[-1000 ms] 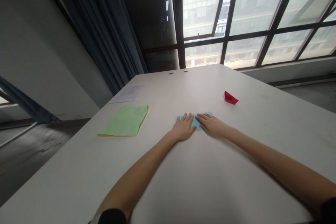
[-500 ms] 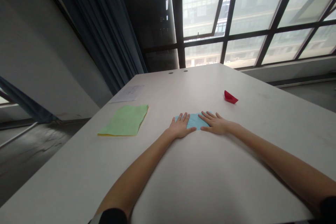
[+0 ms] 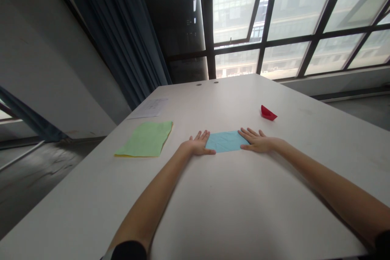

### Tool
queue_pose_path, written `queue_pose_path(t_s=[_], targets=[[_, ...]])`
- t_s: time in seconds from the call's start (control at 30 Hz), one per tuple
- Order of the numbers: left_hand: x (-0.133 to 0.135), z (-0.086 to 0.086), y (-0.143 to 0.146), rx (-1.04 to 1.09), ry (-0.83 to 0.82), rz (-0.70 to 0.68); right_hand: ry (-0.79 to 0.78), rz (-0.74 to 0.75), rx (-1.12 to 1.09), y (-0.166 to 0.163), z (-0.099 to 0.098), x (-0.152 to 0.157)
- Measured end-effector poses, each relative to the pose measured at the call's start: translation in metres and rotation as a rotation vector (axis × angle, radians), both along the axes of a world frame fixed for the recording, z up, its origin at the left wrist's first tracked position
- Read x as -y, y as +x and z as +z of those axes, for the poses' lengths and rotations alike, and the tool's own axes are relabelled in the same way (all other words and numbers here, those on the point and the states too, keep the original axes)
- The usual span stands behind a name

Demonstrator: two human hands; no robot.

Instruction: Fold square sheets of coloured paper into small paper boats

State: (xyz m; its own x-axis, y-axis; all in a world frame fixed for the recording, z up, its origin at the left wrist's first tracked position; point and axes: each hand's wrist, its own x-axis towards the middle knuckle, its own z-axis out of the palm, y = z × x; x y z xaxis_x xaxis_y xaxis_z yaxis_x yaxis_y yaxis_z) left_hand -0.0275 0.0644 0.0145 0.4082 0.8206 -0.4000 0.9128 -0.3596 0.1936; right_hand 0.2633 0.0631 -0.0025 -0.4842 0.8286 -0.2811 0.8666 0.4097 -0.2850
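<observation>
At blue paper (image 3: pixel 228 141) edges, both hands (image 3: pixel 199 145) (image 3: pixel 258 144)

White table (image 3: pixel 213 105), two small dark discs (image 3: pixel 199 84) near far edge. Big window (image 3: pixel 294 16), dark frames, hazy panes, one tilted open; building outside. Daylight from there, left side dim. Blue-grey curtain (image 3: pixel 122 28) beside dark panel (image 3: pixel 179 20). Grey wall (image 3: pixel 45 48) left. Grey floor (image 3: pixel 36 178), scuffed. Pale ledge (image 3: pixel 341 80) under window.

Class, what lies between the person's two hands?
In the head view, a light blue sheet lies between the left hand and right hand.
</observation>
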Motion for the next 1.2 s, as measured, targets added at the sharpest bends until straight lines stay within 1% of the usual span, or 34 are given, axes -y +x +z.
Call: queue_pose_path(t_s=[0.13, 0.23, 0.4, 0.7, 0.87, 1.0, 1.1, 1.2], targets=[[-0.004, 0.004, -0.011, -0.111, -0.048, -0.019, -0.060, 0.040, 0.011, 0.010, -0.003, -0.008], [-0.007, 0.007, -0.016, -0.162, -0.072, -0.024, -0.088, 0.044, 0.027, 0.012, -0.002, -0.011], [-0.008, 0.009, -0.018, -0.163, -0.080, -0.026, -0.099, 0.045, 0.022, 0.014, -0.004, -0.013], [-0.010, 0.004, -0.020, -0.153, -0.088, -0.037, -0.057, 0.018, 0.021, 0.014, -0.008, -0.012], [-0.009, 0.005, -0.020, -0.157, -0.087, -0.035, -0.058, 0.018, 0.000, 0.015, -0.009, -0.013], [-0.008, 0.008, -0.019, -0.152, -0.089, -0.040, -0.072, 0.052, -0.021, 0.016, -0.004, -0.013], [-0.009, 0.007, -0.019, -0.161, -0.085, -0.040, -0.072, 0.069, -0.031, 0.016, 0.004, -0.014], [-0.010, 0.005, -0.020, -0.160, -0.080, -0.039, -0.032, 0.087, -0.083, 0.016, 0.015, -0.014]])
